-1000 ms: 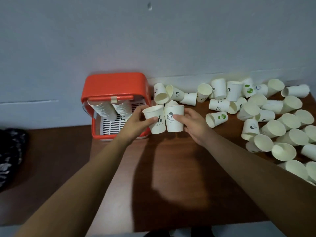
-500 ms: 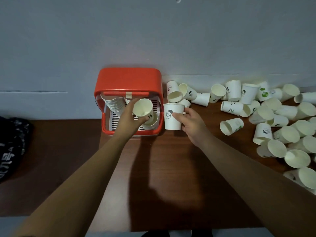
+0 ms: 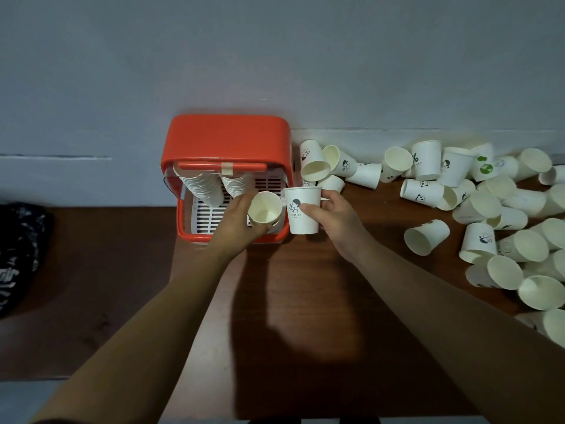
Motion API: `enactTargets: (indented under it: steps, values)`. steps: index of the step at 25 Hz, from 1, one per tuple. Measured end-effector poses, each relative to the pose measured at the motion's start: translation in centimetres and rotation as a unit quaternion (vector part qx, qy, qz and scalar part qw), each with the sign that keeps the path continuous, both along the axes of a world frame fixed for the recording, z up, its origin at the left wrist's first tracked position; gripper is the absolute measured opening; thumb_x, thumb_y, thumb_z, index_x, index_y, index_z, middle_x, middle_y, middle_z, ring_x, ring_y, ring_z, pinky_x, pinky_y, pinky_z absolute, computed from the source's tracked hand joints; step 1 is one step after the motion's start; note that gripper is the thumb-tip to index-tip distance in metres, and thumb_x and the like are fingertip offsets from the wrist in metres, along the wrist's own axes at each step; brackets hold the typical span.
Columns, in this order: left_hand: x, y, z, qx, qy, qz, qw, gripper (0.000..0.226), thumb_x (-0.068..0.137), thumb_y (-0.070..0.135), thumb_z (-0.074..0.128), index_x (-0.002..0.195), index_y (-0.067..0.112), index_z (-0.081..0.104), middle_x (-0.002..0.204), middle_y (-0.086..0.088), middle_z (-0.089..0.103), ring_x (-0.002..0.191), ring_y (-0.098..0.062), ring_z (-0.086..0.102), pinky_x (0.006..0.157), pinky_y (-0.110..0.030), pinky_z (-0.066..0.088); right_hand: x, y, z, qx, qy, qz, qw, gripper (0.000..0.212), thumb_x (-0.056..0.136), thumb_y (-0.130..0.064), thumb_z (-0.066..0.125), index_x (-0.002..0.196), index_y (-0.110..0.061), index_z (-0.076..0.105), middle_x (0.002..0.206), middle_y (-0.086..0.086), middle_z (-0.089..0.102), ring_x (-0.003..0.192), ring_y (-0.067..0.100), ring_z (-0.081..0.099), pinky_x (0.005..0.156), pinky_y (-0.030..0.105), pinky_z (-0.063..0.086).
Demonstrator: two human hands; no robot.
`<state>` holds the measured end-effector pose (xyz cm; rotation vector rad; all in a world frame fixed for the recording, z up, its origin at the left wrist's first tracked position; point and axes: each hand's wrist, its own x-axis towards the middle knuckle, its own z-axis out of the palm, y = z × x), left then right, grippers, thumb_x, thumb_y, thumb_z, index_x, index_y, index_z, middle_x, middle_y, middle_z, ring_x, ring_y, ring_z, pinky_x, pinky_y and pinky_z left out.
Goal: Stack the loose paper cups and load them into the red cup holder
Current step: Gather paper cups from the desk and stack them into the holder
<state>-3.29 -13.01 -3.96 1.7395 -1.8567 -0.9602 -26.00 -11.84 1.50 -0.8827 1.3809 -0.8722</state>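
Dim, bluish indoor light, seemingly from above and behind; a broad soft shadow darkens the table [image 3: 305, 301]. Wide-angle bending stretches the cups [image 3: 541, 292] at the right edge, and the corners look soft.

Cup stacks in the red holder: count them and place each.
2. The left stack hangs at the red holder's left; the second stack hangs just right of it. The left hand and its cup cover the right side, so another may be hidden.
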Motion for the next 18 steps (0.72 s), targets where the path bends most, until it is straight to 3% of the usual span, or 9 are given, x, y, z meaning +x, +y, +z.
enactTargets:
  steps: [1, 4, 6, 8, 12, 15, 18]
  values:
    - [0.1, -0.1, 0.0, 0.009, -0.006, -0.017, 1.000, 0.087, 0.073, 0.046, 0.080, 0.147, 0.024, 0.039, 0.142, 0.001, 0.048, 0.131, -0.018, 0.043, 0.106, -0.037, 0.040, 0.3, -0.2, 0.1, -0.014, 0.009, 0.008, 1.000, 0.048, 0.084, -0.018, 0.075, 0.126, -0.016, 0.054, 0.114, 0.005, 0.069, 0.102, 0.019, 0.068, 0.089, 0.039, 0.057]
    - [0.4, 0.3, 1.1, 0.033, 0.031, -0.013, 0.999, 0.096, 0.076, 0.054, 0.078, 0.154, 0.027, 0.028, 0.149, 0.010, 0.038, 0.136, -0.007, 0.034, 0.108, -0.028, 0.032, 1.1, -0.9, 0.0, -0.064, 0.072, 0.053, 0.994, 0.056, 0.080, -0.024, 0.078, 0.130, -0.022, 0.052, 0.120, -0.002, 0.064, 0.107, 0.012, 0.062, 0.091, 0.030, 0.054]
    - [0.5, 1.0, 2.3, 0.008, 0.069, 0.004, 0.998, 0.076, 0.084, 0.052, 0.070, 0.148, 0.026, 0.039, 0.146, 0.008, 0.046, 0.134, -0.007, 0.041, 0.111, -0.033, 0.036, 1.5, -1.0, 0.2, -0.090, 0.116, 0.092, 0.985, 0.061, 0.079, -0.028, 0.080, 0.131, -0.026, 0.050, 0.122, -0.006, 0.060, 0.110, 0.008, 0.058, 0.093, 0.027, 0.049]
    - [0.5, 1.6, 3.8, 0.005, 0.144, 0.005, 0.990, 0.052, 0.091, 0.049, 0.064, 0.137, 0.027, 0.053, 0.131, 0.010, 0.059, 0.122, -0.010, 0.054, 0.103, -0.043, 0.047, 2.0, -0.9, 0.2, -0.105, 0.119, 0.122, 0.980, 0.060, 0.079, -0.025, 0.080, 0.129, -0.028, 0.048, 0.122, -0.010, 0.059, 0.113, 0.004, 0.055, 0.094, 0.026, 0.048]
    - [0.4, 1.0, 5.8, -0.003, 0.245, -0.004, 0.969, 0.046, 0.096, 0.027, 0.065, 0.140, 0.026, 0.053, 0.131, 0.007, 0.062, 0.118, -0.016, 0.060, 0.098, -0.036, 0.052, 3.4, -1.3, 0.8, -0.132, 0.092, 0.149, 0.976, 0.057, 0.082, -0.015, 0.077, 0.126, -0.027, 0.043, 0.121, -0.015, 0.056, 0.111, -0.007, 0.054, 0.084, 0.011, 0.045]
    - [0.9, 0.7, 6.0, -0.013, 0.247, 0.005, 0.969, 0.052, 0.094, 0.022, 0.065, 0.143, 0.022, 0.049, 0.136, 0.008, 0.059, 0.123, -0.010, 0.057, 0.099, -0.027, 0.049, 4.4, -2.0, 0.5, -0.163, 0.129, 0.151, 0.967, 0.056, 0.079, -0.022, 0.079, 0.124, -0.025, 0.045, 0.122, -0.008, 0.057, 0.115, 0.005, 0.055, 0.092, 0.023, 0.049]
    - [1.6, 0.7, 5.0, -0.010, 0.221, 0.007, 0.975, 0.056, 0.091, 0.025, 0.071, 0.143, 0.026, 0.051, 0.136, 0.010, 0.060, 0.124, -0.008, 0.057, 0.102, -0.039, 0.050, 4.9, -2.0, -0.7, -0.169, 0.173, 0.163, 0.956, 0.055, 0.078, -0.028, 0.079, 0.122, -0.025, 0.047, 0.118, -0.004, 0.059, 0.110, 0.013, 0.057, 0.093, 0.036, 0.051]
